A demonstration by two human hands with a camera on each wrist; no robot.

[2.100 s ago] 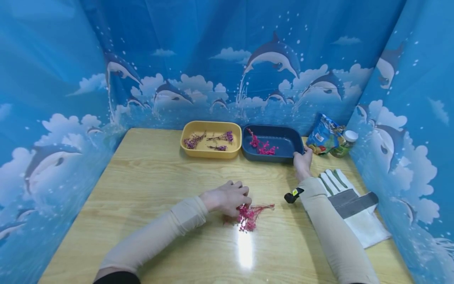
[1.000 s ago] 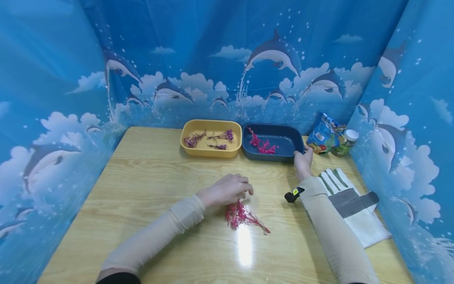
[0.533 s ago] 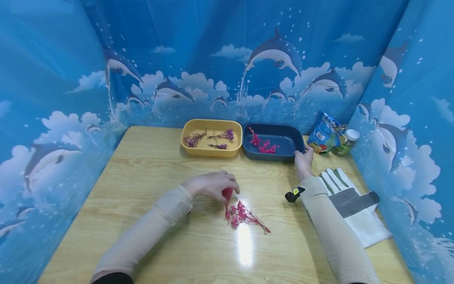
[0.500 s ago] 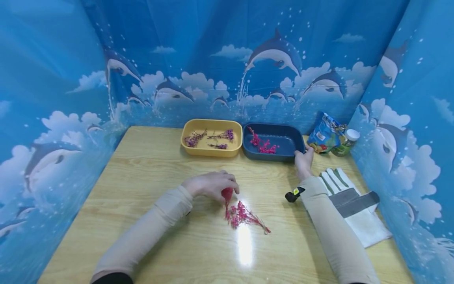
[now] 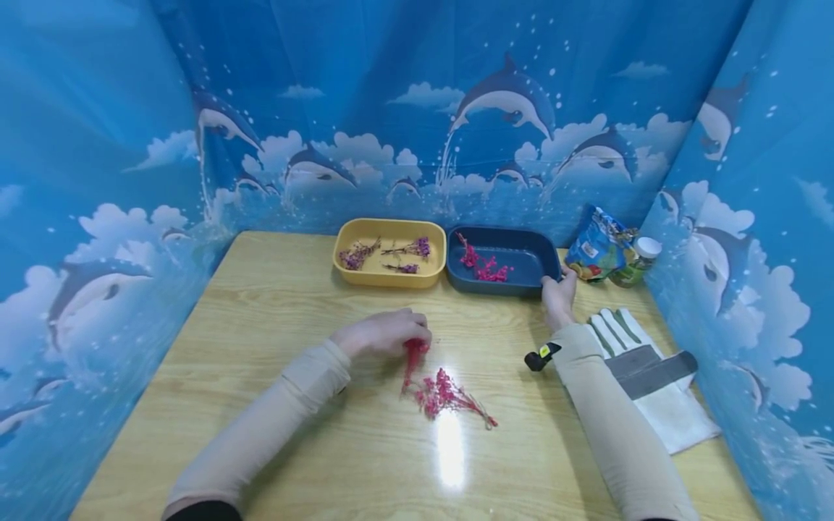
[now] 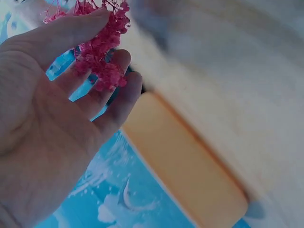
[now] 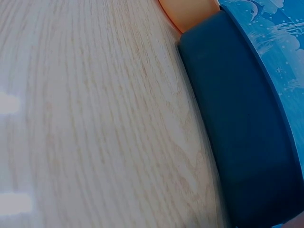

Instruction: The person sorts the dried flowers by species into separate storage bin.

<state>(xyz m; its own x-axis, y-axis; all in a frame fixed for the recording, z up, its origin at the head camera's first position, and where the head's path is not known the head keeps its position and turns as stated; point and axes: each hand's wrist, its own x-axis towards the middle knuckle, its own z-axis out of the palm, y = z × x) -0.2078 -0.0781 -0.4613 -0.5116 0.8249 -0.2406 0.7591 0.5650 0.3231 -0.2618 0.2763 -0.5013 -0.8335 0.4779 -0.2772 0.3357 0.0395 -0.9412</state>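
Note:
My left hand (image 5: 384, 333) pinches a sprig of pink dried flowers (image 5: 413, 358) over the middle of the table. In the left wrist view, the thumb and fingers hold the pink blossoms (image 6: 102, 52). Just right of it, more pink dried flowers (image 5: 443, 394) lie on the tabletop, stems pointing to the lower right. My right hand (image 5: 558, 298) grips the right end of the navy blue tray (image 5: 529, 262), which holds pink sprigs (image 5: 489, 270). The right wrist view shows the tray's side wall (image 7: 242, 123), with that hand barely in sight at the corner.
Left of the navy tray, touching or nearly so, is a yellow tray (image 5: 391, 281) with several purple dried flower sprigs (image 5: 417, 248). A blue snack bag (image 5: 596, 246) and a white-lidded jar (image 5: 635, 264) stand back right. A work glove (image 5: 651, 383) lies beside my right forearm.
My left hand has lifted a pink sprig off the bunch and moved it slightly left. The remaining bunch has turned, its stems now pointing lower right. My right hand stays at the navy tray.

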